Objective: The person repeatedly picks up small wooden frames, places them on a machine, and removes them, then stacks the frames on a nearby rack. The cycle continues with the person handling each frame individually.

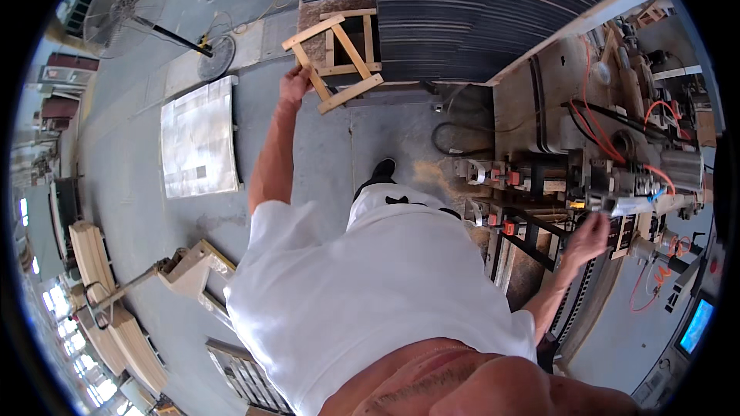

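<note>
At the far left of the machine, my left hand (295, 85) is closed on the side bar of a small light-wood frame (348, 48). This frame is tilted and made of narrow slats. It overlaps a second wooden frame (370, 37) lying beneath it beside the dark stacked strips (462, 15). On the right, my right hand (587, 240) reaches over the machine (532, 200), close to a shiny metal cylinder (628, 205). Its fingers are blurred, and whether they touch or hold anything is unclear.
A standing fan (123, 11) with a round base is at the far left, near a pale sheet (199, 139) on the floor. Stacked planks (131, 339) lie lower left. Orange hoses (609, 146) loop over the machine, and a lit screen (700, 325) stands at lower right.
</note>
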`<action>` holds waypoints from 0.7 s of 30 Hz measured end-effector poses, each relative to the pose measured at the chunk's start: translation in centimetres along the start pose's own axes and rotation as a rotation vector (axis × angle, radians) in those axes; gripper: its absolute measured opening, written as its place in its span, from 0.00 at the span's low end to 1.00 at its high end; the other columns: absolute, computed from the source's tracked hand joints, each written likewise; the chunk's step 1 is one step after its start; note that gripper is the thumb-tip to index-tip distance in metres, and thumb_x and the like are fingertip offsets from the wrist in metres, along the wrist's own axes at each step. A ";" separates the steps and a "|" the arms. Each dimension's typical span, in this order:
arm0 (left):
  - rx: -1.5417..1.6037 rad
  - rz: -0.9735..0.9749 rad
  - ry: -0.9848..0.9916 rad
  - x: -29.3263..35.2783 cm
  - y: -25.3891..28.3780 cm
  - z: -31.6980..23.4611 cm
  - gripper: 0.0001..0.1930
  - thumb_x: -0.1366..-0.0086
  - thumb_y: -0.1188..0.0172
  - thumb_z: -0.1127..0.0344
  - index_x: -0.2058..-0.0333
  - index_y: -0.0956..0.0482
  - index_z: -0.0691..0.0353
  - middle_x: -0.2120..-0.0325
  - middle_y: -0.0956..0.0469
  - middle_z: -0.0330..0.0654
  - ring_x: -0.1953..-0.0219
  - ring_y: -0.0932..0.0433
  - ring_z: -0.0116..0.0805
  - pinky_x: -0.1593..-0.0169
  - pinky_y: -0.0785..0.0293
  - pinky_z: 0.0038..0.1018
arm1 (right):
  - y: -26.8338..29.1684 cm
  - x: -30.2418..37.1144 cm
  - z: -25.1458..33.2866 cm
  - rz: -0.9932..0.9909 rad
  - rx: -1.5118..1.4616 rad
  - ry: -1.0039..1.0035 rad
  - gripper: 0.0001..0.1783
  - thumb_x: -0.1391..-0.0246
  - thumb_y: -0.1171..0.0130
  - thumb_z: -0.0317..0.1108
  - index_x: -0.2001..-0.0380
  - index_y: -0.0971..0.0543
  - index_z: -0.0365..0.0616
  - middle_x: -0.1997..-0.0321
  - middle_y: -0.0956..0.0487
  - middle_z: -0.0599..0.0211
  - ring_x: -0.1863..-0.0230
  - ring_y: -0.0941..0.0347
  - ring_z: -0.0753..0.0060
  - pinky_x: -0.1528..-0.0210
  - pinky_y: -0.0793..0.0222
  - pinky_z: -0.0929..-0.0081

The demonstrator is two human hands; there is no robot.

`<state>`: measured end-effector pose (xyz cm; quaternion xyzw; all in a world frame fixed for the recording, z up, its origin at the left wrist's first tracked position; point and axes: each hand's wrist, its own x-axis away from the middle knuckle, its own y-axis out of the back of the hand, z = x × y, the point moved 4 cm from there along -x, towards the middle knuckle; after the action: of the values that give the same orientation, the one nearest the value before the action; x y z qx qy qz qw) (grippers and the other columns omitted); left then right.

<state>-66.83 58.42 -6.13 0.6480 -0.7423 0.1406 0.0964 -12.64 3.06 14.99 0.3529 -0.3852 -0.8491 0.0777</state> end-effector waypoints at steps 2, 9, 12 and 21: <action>-0.069 0.053 -0.007 -5.6 0.7 0.0 0.19 0.35 0.44 0.61 0.49 0.26 0.65 0.62 0.21 0.37 0.64 0.22 0.29 0.61 0.25 0.25 | -2.7 4.2 7.7 0.108 -0.350 0.035 0.08 0.43 0.43 0.25 0.60 0.19 0.39 0.60 0.19 0.63 0.60 0.24 0.76 0.54 0.28 0.78; -0.958 -0.064 -0.436 -16.6 -3.0 1.0 0.13 0.37 0.44 0.57 0.68 0.19 0.62 0.74 0.19 0.43 0.72 0.20 0.36 0.69 0.24 0.33 | -11.5 13.6 12.3 0.760 -0.198 -0.302 0.11 0.44 0.40 0.33 0.61 0.20 0.38 0.66 0.18 0.61 0.65 0.24 0.74 0.63 0.30 0.75; -1.447 -0.065 -0.477 -16.5 -4.9 1.2 0.16 0.38 0.47 0.53 0.76 0.21 0.58 0.77 0.20 0.48 0.72 0.20 0.44 0.69 0.24 0.39 | -15.1 18.3 7.6 0.832 0.060 -0.054 0.14 0.41 0.44 0.41 0.67 0.19 0.40 0.70 0.21 0.56 0.66 0.22 0.56 0.65 0.30 0.64; -1.468 0.266 -0.719 -2.6 -11.3 -0.4 0.12 0.56 0.37 0.58 0.72 0.20 0.54 0.68 0.22 0.43 0.58 0.25 0.43 0.44 0.37 0.41 | -27.4 22.4 3.7 1.381 0.002 -0.164 0.13 0.45 0.48 0.40 0.62 0.22 0.46 0.66 0.22 0.66 0.67 0.25 0.60 0.68 0.30 0.65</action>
<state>-55.32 59.61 -5.69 0.3324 -0.7013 -0.5855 0.2344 -27.78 15.15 -14.88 -0.0382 -0.5271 -0.6290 0.5702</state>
